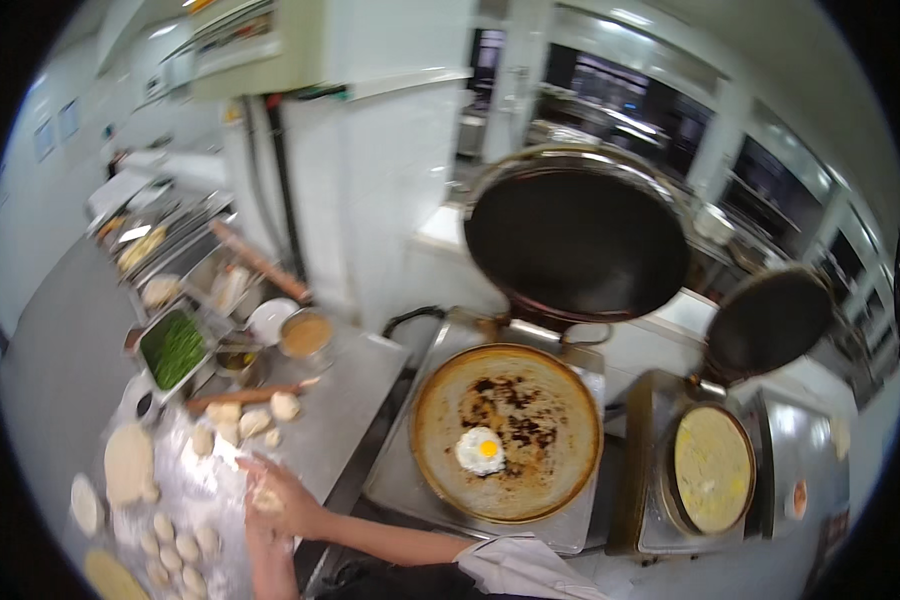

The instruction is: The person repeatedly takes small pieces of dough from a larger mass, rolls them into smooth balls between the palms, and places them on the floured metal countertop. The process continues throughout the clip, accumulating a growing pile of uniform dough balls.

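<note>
My right hand (296, 499) and my left hand (261, 521) are together over the floured steel table (349, 379), with a small piece of dough (268, 500) between them. Parts of the left hand are hidden and the hands are slightly blurred. Just beyond my fingers is a patch of white flour (201, 466), with several dough lumps (255, 423) around its far side. A wooden rolling pin (247, 394) lies behind those lumps. To the left is a flattened slab of dough (129, 466); nearer me, several small dough balls (170, 558) sit in a group.
Right of my arms, a fried egg (481, 451) lies on a round griddle (439, 397) with its black lid (577, 240) raised. Further right, a smaller griddle holds a flatbread (712, 469). Chopped greens (176, 349) and a container of brown sauce (305, 334) stand at the back left.
</note>
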`<state>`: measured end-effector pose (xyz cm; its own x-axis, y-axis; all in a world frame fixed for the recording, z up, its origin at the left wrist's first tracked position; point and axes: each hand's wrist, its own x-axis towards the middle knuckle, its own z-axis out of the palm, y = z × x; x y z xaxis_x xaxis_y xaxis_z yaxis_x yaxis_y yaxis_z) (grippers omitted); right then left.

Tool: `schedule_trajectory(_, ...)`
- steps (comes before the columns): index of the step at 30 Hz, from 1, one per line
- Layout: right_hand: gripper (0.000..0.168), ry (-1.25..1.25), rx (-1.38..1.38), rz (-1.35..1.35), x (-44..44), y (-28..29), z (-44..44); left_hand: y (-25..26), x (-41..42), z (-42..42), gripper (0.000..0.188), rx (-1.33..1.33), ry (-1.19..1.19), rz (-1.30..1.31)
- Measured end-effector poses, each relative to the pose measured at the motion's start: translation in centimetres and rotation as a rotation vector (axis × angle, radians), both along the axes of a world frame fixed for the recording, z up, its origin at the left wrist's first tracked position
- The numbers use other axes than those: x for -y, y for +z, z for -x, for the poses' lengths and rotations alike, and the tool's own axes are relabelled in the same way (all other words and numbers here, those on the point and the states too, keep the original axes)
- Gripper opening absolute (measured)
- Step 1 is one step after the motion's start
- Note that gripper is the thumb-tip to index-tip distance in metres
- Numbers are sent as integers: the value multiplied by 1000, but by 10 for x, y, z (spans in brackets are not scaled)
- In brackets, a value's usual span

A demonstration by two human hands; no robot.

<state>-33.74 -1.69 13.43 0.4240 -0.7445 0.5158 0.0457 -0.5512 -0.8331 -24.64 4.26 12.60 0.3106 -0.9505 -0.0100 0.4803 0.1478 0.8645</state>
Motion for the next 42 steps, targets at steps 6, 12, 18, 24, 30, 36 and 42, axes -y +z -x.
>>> schedule_trajectory(6,20,183,109,-45,-11,4,-63,18,-31,-51,35,-561,104,-134)
schedule_trajectory(12,27,309,-143,130,-50,30,-146,-11,-79,-141,33,-769,119,-63)
schedule_trajectory(18,19,365,-124,-25,-75,1,-204,-20,-101,-185,33,-663,240,-143)
schedule_trajectory(24,19,372,-252,-41,-76,-10,-226,-27,-109,-203,37,-967,241,30)
schedule_trajectory(30,31,552,-325,0,-73,-40,-216,-77,-110,-215,40,-922,121,-238)
schedule_trajectory(36,14,467,-361,73,-33,-66,-241,-62,-86,-227,35,-881,161,-228)
schedule_trajectory(42,28,683,-234,-595,-21,-78,-250,-99,-80,-253,40,-1218,181,-297)
